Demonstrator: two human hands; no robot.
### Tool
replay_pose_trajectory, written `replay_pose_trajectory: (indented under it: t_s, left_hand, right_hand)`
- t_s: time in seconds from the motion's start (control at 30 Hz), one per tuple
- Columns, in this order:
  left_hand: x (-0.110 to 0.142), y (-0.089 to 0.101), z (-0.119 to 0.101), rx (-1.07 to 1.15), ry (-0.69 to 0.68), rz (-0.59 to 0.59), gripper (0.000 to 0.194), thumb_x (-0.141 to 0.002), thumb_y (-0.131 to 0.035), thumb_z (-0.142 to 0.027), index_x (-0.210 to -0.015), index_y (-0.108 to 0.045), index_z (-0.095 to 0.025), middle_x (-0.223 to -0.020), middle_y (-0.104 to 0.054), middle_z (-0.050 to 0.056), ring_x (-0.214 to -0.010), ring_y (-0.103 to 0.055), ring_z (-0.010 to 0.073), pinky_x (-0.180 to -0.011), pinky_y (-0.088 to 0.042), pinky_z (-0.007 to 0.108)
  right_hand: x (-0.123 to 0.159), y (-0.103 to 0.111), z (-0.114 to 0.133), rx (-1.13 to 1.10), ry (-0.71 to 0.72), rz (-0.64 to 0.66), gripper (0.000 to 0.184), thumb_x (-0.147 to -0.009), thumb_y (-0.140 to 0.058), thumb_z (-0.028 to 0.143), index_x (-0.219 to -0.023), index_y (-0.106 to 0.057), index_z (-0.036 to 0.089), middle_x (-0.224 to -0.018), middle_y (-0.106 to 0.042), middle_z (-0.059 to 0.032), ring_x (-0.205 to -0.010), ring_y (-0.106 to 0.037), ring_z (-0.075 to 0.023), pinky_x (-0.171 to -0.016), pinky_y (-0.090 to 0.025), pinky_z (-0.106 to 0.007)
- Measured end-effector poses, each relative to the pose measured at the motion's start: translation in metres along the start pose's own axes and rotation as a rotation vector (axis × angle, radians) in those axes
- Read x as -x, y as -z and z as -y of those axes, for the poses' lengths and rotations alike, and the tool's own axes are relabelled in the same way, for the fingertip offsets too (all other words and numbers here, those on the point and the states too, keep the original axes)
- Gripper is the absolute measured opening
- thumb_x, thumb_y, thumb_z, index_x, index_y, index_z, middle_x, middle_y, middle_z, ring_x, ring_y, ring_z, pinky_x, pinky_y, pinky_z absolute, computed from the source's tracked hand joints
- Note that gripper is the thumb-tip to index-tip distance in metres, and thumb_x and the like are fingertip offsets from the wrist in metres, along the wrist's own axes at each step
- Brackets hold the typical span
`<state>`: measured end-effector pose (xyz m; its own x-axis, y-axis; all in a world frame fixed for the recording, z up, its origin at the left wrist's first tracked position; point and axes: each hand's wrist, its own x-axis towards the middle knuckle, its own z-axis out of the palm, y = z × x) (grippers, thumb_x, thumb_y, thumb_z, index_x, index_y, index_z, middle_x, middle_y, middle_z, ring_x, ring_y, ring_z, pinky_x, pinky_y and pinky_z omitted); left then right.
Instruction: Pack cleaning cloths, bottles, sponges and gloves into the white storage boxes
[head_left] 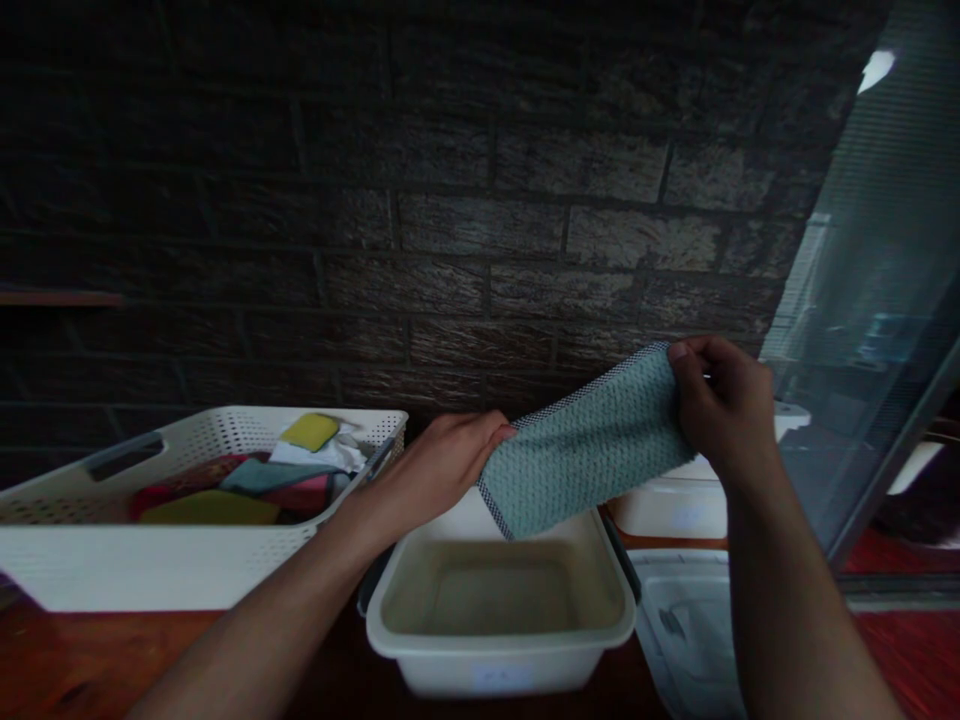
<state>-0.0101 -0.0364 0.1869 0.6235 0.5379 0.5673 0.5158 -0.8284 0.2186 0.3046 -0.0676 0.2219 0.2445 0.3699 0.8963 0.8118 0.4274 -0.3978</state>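
A teal waffle-weave cloth [585,450] with a dark edge is held stretched in the air between both hands, above a white plastic tub [420,640]. My left hand [439,462] pinches its lower left corner, fingers closed. My right hand [724,405] grips the upper right corner, fingers curled over the fabric. The tub below appears to hold cloudy liquid.
A white perforated basket [90,560] at the left holds several coloured cloths and a yellow sponge [309,431]. Another white tub [675,505] stands behind at the right, with a translucent lidded bin [686,630] in front of it. A dark brick wall is behind; a glass panel [877,300] leans at the right.
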Motion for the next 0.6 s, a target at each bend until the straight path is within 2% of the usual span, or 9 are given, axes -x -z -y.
replay_pose_trajectory:
  t_s: [0.1, 0.23, 0.33, 0.43, 0.6]
  left_hand:
    - [-0.001, 0.003, -0.004, 0.080, 0.046, 0.026, 0.033, -0.108, -0.041, -0.036, -0.085, -0.058, -0.019, -0.073, -0.054, -0.003, -0.067, -0.052, 0.0122, -0.064, -0.032, 0.026]
    - [0.001, 0.007, -0.011, 0.345, 0.122, 0.161, 0.030, -0.097, -0.062, -0.050, -0.097, -0.063, -0.020, -0.080, -0.061, -0.003, -0.072, -0.054, 0.0133, -0.060, -0.034, 0.023]
    - [0.004, 0.009, -0.012, 0.412, 0.173, 0.209, 0.037, -0.092, -0.066, -0.055, -0.088, -0.061, -0.019, -0.075, -0.057, -0.004, -0.069, -0.052, 0.0126, -0.054, -0.031, 0.022]
    - [0.005, 0.008, -0.008, 0.337, 0.191, 0.147, 0.041, -0.094, -0.063, -0.055, -0.077, -0.059, -0.018, -0.070, -0.050, -0.004, -0.065, -0.048, 0.0116, -0.052, -0.029, 0.022]
    - [0.000, 0.002, 0.005, 0.336, 0.206, -0.082, 0.029, -0.089, -0.073, -0.047, -0.089, -0.068, -0.018, -0.080, -0.066, 0.001, -0.075, -0.060, 0.0158, -0.062, -0.043, 0.024]
  right_hand:
    - [-0.001, 0.000, -0.001, 0.027, 0.000, -0.008, 0.029, -0.097, -0.058, 0.044, -0.089, -0.070, 0.019, -0.070, -0.062, -0.0031, -0.056, -0.049, -0.0156, -0.055, -0.035, -0.031]
    - [-0.002, 0.000, -0.005, 0.025, -0.012, -0.026, 0.028, -0.097, -0.059, 0.043, -0.090, -0.070, 0.019, -0.072, -0.064, -0.0030, -0.061, -0.054, -0.0165, -0.058, -0.038, -0.031]
    - [-0.003, 0.000, -0.008, 0.047, -0.024, -0.052, 0.028, -0.096, -0.059, 0.043, -0.091, -0.071, 0.018, -0.073, -0.066, -0.0040, -0.062, -0.056, -0.0176, -0.059, -0.039, -0.031]
    - [-0.004, 0.000, -0.011, 0.062, -0.038, -0.079, 0.029, -0.096, -0.059, 0.045, -0.091, -0.072, 0.019, -0.075, -0.068, -0.0057, -0.062, -0.057, -0.0193, -0.059, -0.039, -0.032]
    - [-0.005, 0.001, -0.012, 0.071, -0.055, -0.101, 0.028, -0.095, -0.061, 0.044, -0.091, -0.072, 0.019, -0.076, -0.068, -0.0065, -0.066, -0.059, -0.0212, -0.062, -0.040, -0.034]
